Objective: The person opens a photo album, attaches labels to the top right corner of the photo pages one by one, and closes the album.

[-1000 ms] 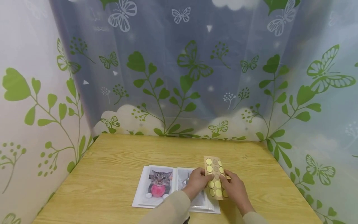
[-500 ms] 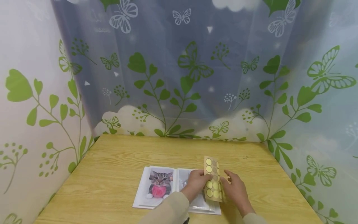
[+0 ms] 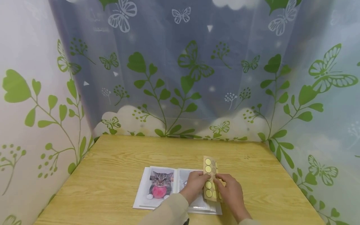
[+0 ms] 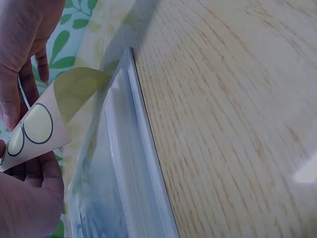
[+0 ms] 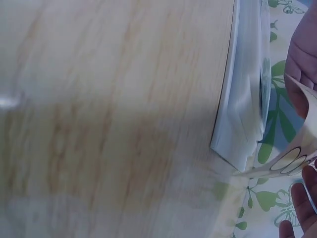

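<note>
A tan sheet of round gold stickers (image 3: 208, 185) is held upright over the right side of an open photo album (image 3: 137, 200). My left hand (image 3: 194, 185) grips its left edge, thumb on the front and fingers behind. My right hand (image 3: 232, 191) has thumb and forefinger pinching the sheet near its right edge, at mid-height. The left wrist view shows the sheet (image 4: 38, 124) bowed, its lower end curling over the album's edge (image 4: 148, 134). Some spots in the sheet's second column look bare. What lies between the right fingertips is too small to tell.
On the album's left page is a photo of a cat (image 3: 161, 184) with a pink round thing; the hands partly cover the right page. Everything rests on a wood-grain table (image 3: 112, 162). Cloth printed with leaves and butterflies (image 3: 180, 103) surrounds the table at back and sides.
The sheet has turned more edge-on and shifted slightly left. My right hand briefly came away from its edge, then moved left and pinches it again. The album has stayed in place.
</note>
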Available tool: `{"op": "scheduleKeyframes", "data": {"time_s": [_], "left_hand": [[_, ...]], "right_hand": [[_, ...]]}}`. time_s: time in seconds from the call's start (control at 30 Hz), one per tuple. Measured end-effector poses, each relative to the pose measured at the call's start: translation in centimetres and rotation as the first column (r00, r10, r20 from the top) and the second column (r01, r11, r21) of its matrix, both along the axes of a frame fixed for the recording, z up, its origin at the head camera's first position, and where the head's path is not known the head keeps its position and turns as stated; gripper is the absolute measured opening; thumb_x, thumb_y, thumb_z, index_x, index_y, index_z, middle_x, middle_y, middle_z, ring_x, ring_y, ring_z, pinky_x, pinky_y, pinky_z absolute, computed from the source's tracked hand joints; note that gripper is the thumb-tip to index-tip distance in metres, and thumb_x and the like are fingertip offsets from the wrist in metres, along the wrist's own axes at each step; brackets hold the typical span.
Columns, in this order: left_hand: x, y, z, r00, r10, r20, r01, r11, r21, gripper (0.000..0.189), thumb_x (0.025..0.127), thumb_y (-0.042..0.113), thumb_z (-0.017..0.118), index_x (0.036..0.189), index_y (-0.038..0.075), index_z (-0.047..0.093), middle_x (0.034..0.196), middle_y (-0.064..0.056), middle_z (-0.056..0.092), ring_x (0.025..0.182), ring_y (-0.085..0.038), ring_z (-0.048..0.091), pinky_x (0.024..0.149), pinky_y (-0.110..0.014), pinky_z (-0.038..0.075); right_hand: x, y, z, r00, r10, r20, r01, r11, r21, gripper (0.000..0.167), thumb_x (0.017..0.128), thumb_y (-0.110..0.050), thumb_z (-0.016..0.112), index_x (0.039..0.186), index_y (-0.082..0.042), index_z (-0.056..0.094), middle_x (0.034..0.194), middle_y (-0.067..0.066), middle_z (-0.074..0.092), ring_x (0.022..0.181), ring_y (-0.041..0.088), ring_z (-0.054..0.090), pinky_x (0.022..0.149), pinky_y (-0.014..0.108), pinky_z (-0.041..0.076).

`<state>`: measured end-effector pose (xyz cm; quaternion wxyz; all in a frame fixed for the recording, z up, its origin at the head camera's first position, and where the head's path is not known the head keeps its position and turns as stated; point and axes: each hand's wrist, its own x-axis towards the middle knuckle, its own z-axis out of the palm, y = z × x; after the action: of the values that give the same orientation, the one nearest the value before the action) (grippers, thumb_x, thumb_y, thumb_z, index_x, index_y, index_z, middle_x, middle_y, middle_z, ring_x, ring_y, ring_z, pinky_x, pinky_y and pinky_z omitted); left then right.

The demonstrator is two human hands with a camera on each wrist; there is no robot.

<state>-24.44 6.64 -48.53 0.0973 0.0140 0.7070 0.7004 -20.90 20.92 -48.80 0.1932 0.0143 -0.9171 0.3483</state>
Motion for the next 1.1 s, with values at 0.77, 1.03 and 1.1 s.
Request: {"op": "scheduleKeyframes", "data": {"time_s": [0.77,1.03,1.1], "left_hand": [[0.12,-0.34,-0.55,0.997,-0.072,-0.019,0.073,0.996,0.044,0.022,0.09,0.02,0.068,0.092,-0.002,0.073,0.076,0.001,0.066,0.073,-0.01,0.06,0.067,-0.025,0.052],[-0.01,-0.25,-0.88,0.995,-0.096,0.007,0.095,0.993,0.075,0.023,0.092,0.019,0.067,0.098,-0.003,0.073,0.082,-0.002,0.07,0.074,-0.011,0.065,0.071,-0.031,0.057],[-0.03,-0.26,-0.98,0.995,-0.095,0.006,0.094,0.993,0.072,0.022,0.092,0.018,0.067,0.098,-0.003,0.073,0.083,-0.002,0.07,0.074,-0.012,0.065,0.07,-0.031,0.058]], "right_hand": [[0.01,-0.89,0.15,0.996,-0.065,0.068,0.062,0.997,0.049,0.017,0.091,-0.025,0.072,0.099,-0.011,0.078,0.103,0.011,0.074,0.097,0.033,0.068,0.082,0.052,0.052],[0.1,-0.88,0.4,0.994,-0.082,0.074,0.078,0.995,0.055,0.016,0.092,-0.022,0.07,0.098,-0.009,0.078,0.1,0.012,0.074,0.097,0.037,0.068,0.078,0.053,0.054],[0.02,-0.9,0.25,0.995,-0.088,0.052,0.084,0.994,0.071,0.014,0.092,-0.021,0.071,0.097,-0.01,0.078,0.099,0.012,0.074,0.095,0.036,0.069,0.079,0.053,0.053]]}}
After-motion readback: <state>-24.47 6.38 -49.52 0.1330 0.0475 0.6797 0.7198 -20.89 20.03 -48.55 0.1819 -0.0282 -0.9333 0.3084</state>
